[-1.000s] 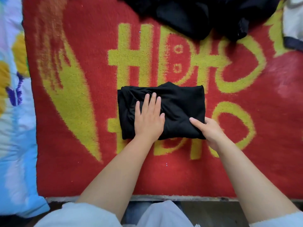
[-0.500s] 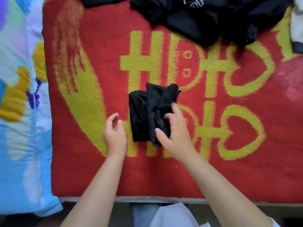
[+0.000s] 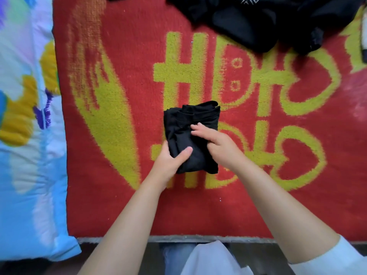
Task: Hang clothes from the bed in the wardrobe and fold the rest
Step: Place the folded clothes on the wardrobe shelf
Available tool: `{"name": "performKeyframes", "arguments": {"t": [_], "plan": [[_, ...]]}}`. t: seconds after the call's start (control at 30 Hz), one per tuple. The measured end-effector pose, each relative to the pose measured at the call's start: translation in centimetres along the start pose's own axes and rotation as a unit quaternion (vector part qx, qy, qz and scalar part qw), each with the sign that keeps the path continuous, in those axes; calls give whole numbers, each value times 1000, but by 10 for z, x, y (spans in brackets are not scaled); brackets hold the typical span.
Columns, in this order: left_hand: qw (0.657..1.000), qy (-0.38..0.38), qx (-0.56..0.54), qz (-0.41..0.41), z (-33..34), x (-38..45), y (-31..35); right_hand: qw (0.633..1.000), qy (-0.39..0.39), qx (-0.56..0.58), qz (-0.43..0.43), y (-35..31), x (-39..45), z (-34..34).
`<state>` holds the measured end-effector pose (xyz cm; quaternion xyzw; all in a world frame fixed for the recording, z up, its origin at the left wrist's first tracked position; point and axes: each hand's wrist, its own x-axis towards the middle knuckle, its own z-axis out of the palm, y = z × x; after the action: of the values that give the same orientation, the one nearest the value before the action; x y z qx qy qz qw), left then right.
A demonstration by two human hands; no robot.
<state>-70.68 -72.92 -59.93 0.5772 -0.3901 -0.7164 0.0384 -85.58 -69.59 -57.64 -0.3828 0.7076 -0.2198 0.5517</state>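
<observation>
In the middle of the red blanket with its yellow lettering lies the folded black garment, a compact, roughly rectangular bundle whose upper edge shows several stacked layers. Your left hand grips the bundle's near left corner: the thumb lies across the top of the cloth and the other fingers are tucked out of sight at its left edge, so the fingers are closed on the garment. Your right hand rests on the right half of the bundle from above, its fingers bent and their tips pressing into the fabric near the centre; whether they pinch a fold or only press down you cannot tell from this view. Both forearms come in bare from the lower edge, with pale sleeves pushed up near the elbows. Well apart from the bundle, at the far edge of the bed, a heap of unfolded black clothes sprawls over the blanket, one piece showing a white print. Along the left side lies a light blue quilt with yellow and purple patches, just beside the blanket's edge.
</observation>
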Motion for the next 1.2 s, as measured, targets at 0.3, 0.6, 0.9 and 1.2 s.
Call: {"name": "performKeyframes", "arguments": {"t": [0.3,0.6,0.9,1.2], "plan": [[998,-26,-12,-47,-1,6,-13,963,102,140,207,12,34,-25],[984,-55,-168,-27,-14,-76,-75,923,-93,294,229,17,-28,23],[946,103,-299,73,-35,-254,-115,948,-184,221,136,-77,-127,108],[862,204,-445,131,-36,-494,-243,946,-298,-79,-98,-145,-334,286]]}}
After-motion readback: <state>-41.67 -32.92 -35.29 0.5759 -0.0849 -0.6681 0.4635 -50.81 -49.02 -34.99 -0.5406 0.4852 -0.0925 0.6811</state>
